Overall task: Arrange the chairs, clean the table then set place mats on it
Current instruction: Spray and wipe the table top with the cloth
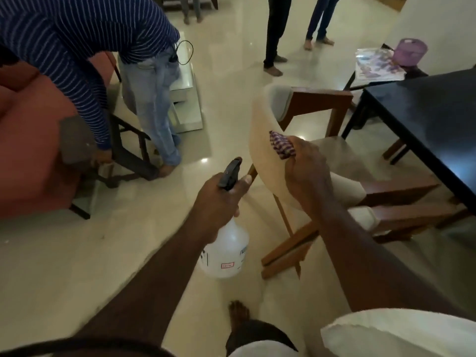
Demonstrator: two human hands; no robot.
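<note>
My left hand [219,199] grips a clear spray bottle [226,251] by its black trigger head, low over the floor. My right hand [306,173] holds a purple checked cloth [282,146] and clasps the curved cream backrest of a wooden chair [265,140]. The chair leans tilted beside the dark table [432,119] at the right. Floral place mats [373,65] lie on a smaller dark table beyond it.
A person in a striped shirt [77,55] bends over a dark chair [128,153] by an orange sofa [28,140] at left. Two people's legs [275,34] stand at the back. A purple container [409,51] sits by the mats. A white low table [185,94] stands mid-floor.
</note>
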